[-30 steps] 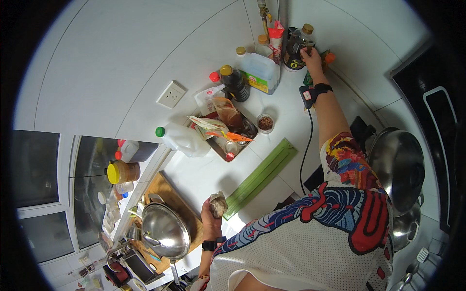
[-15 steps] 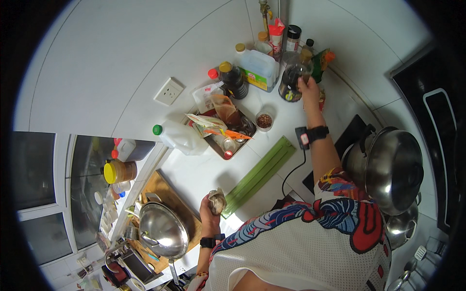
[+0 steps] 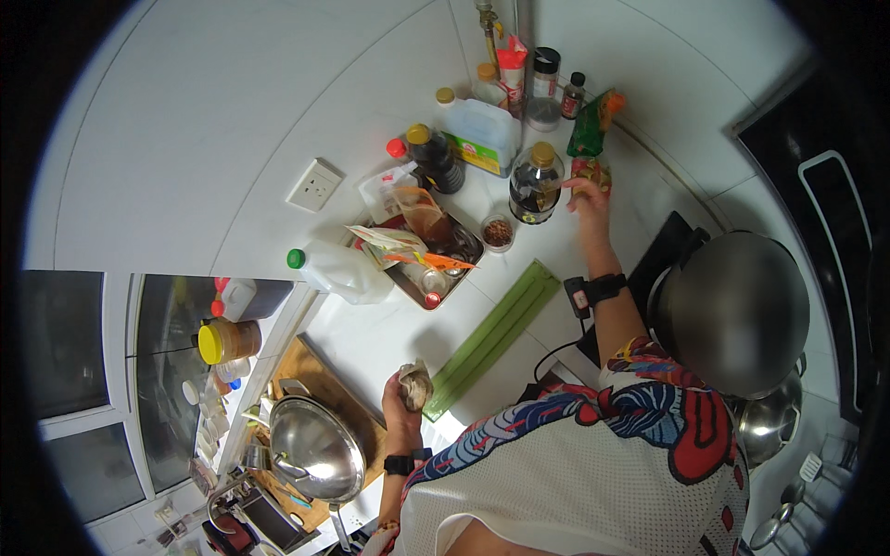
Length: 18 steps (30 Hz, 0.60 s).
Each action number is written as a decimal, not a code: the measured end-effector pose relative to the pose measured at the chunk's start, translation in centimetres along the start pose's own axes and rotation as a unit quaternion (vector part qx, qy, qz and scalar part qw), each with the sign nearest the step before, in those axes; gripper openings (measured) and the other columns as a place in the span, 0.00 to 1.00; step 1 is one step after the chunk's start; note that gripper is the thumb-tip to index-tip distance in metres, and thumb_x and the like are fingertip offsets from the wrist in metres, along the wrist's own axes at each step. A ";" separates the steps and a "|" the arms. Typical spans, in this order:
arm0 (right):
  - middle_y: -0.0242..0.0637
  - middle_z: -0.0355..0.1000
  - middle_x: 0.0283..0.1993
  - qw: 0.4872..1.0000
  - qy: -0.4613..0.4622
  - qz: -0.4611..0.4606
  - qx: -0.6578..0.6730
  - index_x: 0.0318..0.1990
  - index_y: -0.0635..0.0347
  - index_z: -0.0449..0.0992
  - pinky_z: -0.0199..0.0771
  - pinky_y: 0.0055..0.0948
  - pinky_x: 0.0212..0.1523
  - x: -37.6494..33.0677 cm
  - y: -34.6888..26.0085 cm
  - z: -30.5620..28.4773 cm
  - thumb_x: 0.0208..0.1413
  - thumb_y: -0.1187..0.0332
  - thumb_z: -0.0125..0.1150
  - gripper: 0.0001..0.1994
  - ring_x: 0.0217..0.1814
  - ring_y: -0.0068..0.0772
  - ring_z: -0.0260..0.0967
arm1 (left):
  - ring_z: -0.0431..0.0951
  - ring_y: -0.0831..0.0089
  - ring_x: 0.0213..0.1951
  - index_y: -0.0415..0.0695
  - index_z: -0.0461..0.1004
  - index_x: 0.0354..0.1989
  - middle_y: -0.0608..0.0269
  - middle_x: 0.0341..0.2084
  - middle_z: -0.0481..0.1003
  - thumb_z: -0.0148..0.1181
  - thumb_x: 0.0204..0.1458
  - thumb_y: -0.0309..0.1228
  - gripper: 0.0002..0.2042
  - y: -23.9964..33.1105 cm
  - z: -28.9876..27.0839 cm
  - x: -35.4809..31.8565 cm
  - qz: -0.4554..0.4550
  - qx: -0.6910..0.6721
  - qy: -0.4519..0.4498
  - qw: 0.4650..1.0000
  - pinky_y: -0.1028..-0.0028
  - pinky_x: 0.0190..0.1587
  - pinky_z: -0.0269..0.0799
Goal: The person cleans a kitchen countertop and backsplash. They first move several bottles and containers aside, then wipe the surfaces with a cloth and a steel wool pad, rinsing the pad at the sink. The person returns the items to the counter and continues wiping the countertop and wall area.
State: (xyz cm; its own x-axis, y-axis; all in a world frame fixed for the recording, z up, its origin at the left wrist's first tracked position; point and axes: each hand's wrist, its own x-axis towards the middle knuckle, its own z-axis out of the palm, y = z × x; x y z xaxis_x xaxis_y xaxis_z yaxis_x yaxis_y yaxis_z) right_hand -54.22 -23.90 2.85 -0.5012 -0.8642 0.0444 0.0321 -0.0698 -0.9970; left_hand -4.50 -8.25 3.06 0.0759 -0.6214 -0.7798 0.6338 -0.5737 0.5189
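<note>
Our right hand point(image 3: 586, 196) reached to a dark sauce bottle point(image 3: 535, 184) on the white surface point(image 3: 389, 334) while our left hand point(image 3: 405, 394) held a small brownish lump point(image 3: 414, 385).

The bottle, round with a yellow cap, stood upright at the back of the surface, just beside a small dish of reddish flakes point(image 3: 498, 232) and near a green packet point(image 3: 590, 125). Our right fingers were spread wide beside it, touching or nearly touching its side; we could not tell which. Our left fingers were wrapped closed around the lump, near the end of a long green board point(image 3: 491, 338). Further out sat a metal tray point(image 3: 461, 269) of packets, a plastic jug point(image 3: 338, 271), a steel bowl point(image 3: 315, 449) and a covered pan point(image 3: 732, 310). We judged the step to be gathering seasoning; a next move would call for a firm, upright grip on the bottle.
</note>
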 end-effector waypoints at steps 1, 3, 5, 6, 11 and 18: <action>0.32 0.73 0.36 0.998 0.060 0.027 -0.016 0.44 0.60 0.74 0.69 0.21 0.39 1.1 -0.2 -0.4 0.54 0.77 0.52 0.11 0.37 0.21 0.69 | 0.75 0.58 0.48 0.37 0.68 0.50 0.52 0.46 0.74 0.46 0.57 0.33 0.17 -0.1 -0.2 0.0 0.002 0.008 -0.006 1.000 0.60 0.52 0.72; 0.32 0.74 0.37 0.990 0.133 -0.023 -0.046 0.46 0.60 0.74 0.70 0.21 0.41 4.3 -0.5 -0.5 0.55 0.76 0.52 0.11 0.38 0.22 0.70 | 0.75 0.58 0.48 0.37 0.68 0.50 0.52 0.46 0.74 0.46 0.57 0.34 0.17 -0.1 -0.6 -0.1 0.014 0.009 -0.001 1.000 0.60 0.52 0.72; 0.34 0.74 0.42 0.983 0.146 -0.051 -0.096 0.48 0.60 0.74 0.71 0.23 0.44 9.1 -0.2 0.2 0.56 0.73 0.54 0.12 0.41 0.27 0.71 | 0.75 0.58 0.48 0.36 0.68 0.50 0.52 0.46 0.74 0.47 0.57 0.34 0.17 -0.2 -0.8 -0.4 0.010 0.011 -0.003 1.000 0.60 0.52 0.72; 0.36 0.74 0.46 0.985 0.113 -0.055 -0.119 0.50 0.59 0.74 0.72 0.26 0.47 11.9 0.1 0.7 0.56 0.72 0.55 0.13 0.44 0.31 0.72 | 0.75 0.58 0.48 0.36 0.68 0.50 0.52 0.46 0.74 0.47 0.57 0.34 0.17 -0.2 -0.9 -0.4 0.007 0.001 0.011 1.000 0.60 0.53 0.72; 0.49 0.61 0.64 0.870 -0.096 -0.084 -0.477 0.62 0.57 0.64 0.60 0.36 0.64 22.7 3.9 2.2 0.54 0.67 0.60 0.26 0.65 0.47 0.60 | 0.75 0.59 0.47 0.38 0.69 0.49 0.53 0.45 0.74 0.46 0.59 0.35 0.16 -0.5 -1.0 -1.4 0.024 0.015 0.026 0.999 0.61 0.51 0.73; 0.50 0.48 0.71 0.776 -0.278 0.044 -0.565 0.67 0.55 0.55 0.52 0.36 0.69 26.9 5.9 0.8 0.52 0.60 0.64 0.36 0.72 0.47 0.47 | 0.75 0.59 0.46 0.36 0.70 0.47 0.52 0.44 0.74 0.49 0.58 0.35 0.16 -0.7 -1.3 -2.0 0.056 0.032 0.044 0.997 0.61 0.50 0.73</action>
State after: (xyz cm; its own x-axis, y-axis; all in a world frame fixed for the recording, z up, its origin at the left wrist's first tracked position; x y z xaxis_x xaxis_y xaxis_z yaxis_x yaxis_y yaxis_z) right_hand -66.83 -48.01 -1.78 -0.0797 -0.9440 -0.3201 -0.8904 0.2118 -0.4028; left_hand -4.07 -5.88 3.79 0.2119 -0.6361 -0.7419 0.5668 -0.5384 0.6236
